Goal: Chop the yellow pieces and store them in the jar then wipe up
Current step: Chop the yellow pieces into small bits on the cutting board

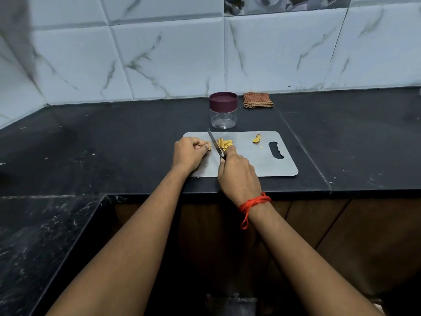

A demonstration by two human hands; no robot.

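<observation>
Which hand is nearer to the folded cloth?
Right. The right hand is in front of the cloth; the left hand is farther to the left.

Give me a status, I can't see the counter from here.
Left hand pinning a yellow piece; right hand gripping knife, mid-chop. Jar capped, empty. Nothing blocking.

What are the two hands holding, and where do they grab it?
The right hand holds the knife by its handle, blade pointing away. The left hand pinches the end of a yellow piece with its fingertips on the cutting board.
</observation>
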